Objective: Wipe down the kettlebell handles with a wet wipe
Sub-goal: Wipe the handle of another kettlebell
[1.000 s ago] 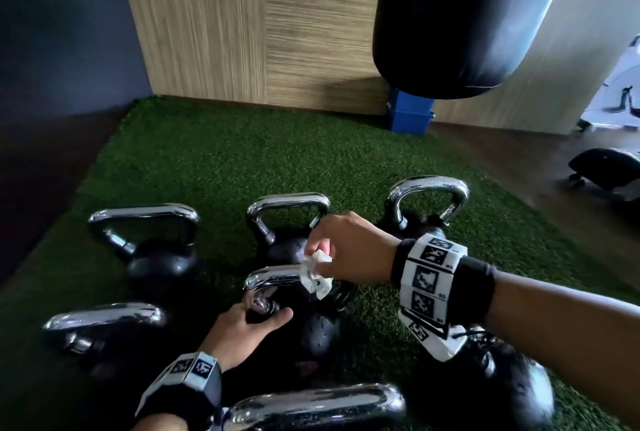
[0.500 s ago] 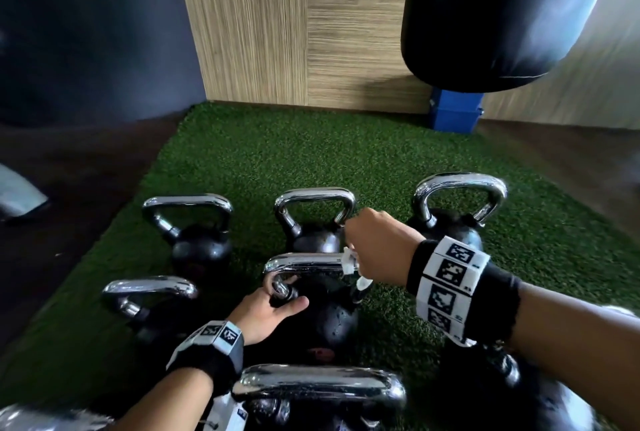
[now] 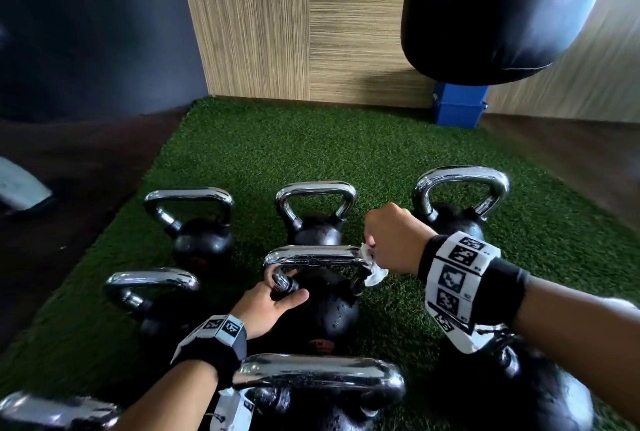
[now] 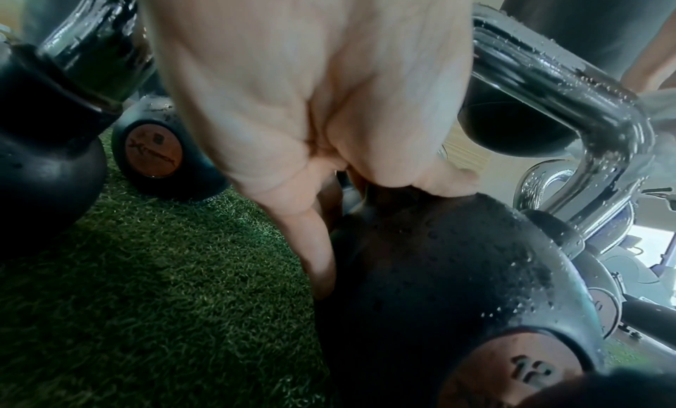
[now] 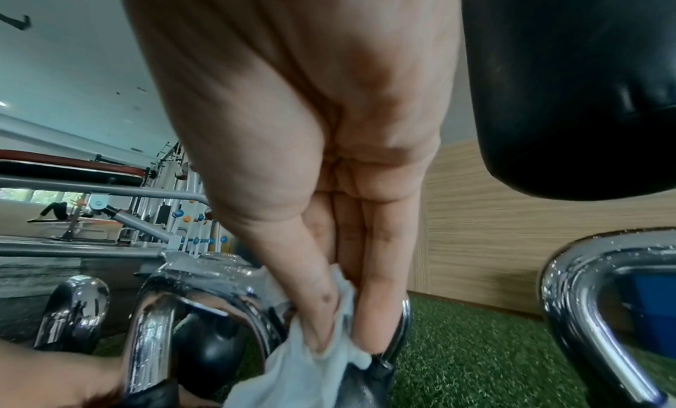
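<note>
Green turf (image 3: 277,153) carries a cluster of black kettlebells with chrome handles, below a hanging punching bag (image 3: 502,8). At the cluster's middle stands the kettlebell marked 12 (image 4: 439,284) (droplets bead its shell). On the right end of its handle (image 3: 311,255), the right hand (image 3: 393,243) pinches a white wet wipe (image 3: 372,266) between thumb and fingers. On the left upright of that handle, the left hand (image 3: 266,306) is curled, thumb resting on the bell.

I read 12 on the round badge (image 4: 526,368) of the kettlebell (image 4: 439,269) I steadied; another kettlebell's badge (image 4: 153,151) bore unreadable lettering.
</note>
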`<state>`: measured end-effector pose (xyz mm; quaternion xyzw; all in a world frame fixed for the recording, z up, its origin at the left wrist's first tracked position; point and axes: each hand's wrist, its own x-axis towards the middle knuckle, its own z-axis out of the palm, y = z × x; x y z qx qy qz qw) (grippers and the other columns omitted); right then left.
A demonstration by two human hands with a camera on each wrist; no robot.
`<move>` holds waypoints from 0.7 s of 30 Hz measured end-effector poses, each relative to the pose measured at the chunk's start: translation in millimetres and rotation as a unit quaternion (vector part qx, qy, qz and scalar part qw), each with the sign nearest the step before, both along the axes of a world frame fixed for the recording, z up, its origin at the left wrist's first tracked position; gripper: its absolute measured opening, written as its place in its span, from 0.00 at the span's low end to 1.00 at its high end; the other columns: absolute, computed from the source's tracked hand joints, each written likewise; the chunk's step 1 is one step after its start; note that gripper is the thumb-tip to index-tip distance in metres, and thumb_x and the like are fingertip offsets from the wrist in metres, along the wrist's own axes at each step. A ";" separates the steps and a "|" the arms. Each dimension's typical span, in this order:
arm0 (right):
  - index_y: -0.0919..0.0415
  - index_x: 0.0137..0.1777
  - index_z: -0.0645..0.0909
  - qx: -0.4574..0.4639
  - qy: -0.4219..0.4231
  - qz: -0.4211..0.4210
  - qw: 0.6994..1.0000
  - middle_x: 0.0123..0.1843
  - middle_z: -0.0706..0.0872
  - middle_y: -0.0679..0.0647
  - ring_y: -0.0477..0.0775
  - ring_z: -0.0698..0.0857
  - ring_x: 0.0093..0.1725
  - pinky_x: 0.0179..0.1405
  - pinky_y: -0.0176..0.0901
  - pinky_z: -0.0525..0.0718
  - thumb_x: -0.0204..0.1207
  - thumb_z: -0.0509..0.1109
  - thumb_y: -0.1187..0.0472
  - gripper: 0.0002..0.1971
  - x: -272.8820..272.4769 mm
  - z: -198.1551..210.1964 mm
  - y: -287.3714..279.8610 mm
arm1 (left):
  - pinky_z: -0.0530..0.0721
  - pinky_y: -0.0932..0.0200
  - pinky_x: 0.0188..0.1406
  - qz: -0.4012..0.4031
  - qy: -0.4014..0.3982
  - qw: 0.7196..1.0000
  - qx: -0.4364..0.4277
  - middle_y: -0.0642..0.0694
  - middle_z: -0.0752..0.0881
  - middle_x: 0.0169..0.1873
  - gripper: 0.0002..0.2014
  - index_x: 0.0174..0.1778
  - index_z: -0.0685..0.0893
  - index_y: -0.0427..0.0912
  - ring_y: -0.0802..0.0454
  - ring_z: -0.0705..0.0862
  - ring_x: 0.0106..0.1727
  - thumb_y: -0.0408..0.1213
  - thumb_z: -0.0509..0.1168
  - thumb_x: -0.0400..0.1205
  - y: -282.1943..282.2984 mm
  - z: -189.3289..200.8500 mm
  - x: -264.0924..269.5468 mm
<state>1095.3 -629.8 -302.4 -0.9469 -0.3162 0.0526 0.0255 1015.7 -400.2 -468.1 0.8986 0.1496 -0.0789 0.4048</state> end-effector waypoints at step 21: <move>0.73 0.44 0.89 0.177 0.237 -0.242 0.924 0.39 0.92 0.67 0.64 0.94 0.37 0.39 0.62 0.93 0.63 0.81 0.79 0.10 7.8 -81.3 0.0 | 0.82 0.45 0.68 -0.035 0.004 0.999 -0.008 0.56 0.83 0.70 0.34 0.82 0.69 0.67 0.33 0.84 0.70 0.69 0.64 0.79 3.2 0.2 -0.2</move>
